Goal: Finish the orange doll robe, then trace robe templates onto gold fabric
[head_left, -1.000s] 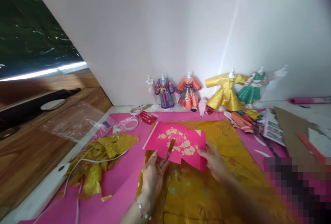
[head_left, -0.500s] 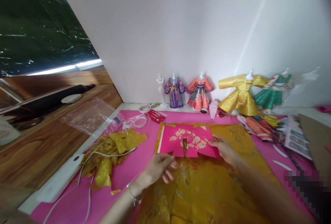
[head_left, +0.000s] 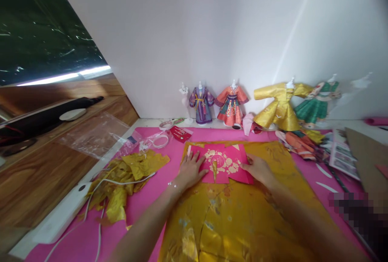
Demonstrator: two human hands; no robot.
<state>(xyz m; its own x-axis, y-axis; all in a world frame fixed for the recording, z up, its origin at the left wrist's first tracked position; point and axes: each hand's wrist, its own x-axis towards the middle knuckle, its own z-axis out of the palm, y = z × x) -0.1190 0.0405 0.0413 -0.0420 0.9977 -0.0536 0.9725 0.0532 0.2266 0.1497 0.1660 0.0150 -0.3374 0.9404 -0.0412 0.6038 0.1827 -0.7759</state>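
Fingers of the left hand (head_left: 190, 171) are spread open and laid flat over the left part of the pink card (head_left: 222, 165); no pinch is seen. On the other side, the thumb of the right hand (head_left: 261, 170) is rested on the card's right edge, fingers partly curled beside it. Whether the edge is gripped or only pressed cannot be told.

The pink card is lying roughly flat, gold flower print up, on the gold fabric (head_left: 245, 221), which is spread over the pink mat (head_left: 145, 217). Gold fabric is seen through the narrow slot in the card's lower middle; notches are cut along its border. Gold scraps (head_left: 142, 167) and a white cable (head_left: 127, 181) are seen to the left.

Handling, as judged: card very light, thin, stiffer than cloth but easily creased. Weak spots expected at the slot and the notch corners; tearing or bending likely if pulled there. Best held by the broad, uncut areas at left and right, or pressed down with flat fingers. Gold fabric looks soft, shiny and rumpled, probably slippery, so the card could be slid off line by a light nudge. Fabric is better smoothed with an open palm than tugged at one corner.
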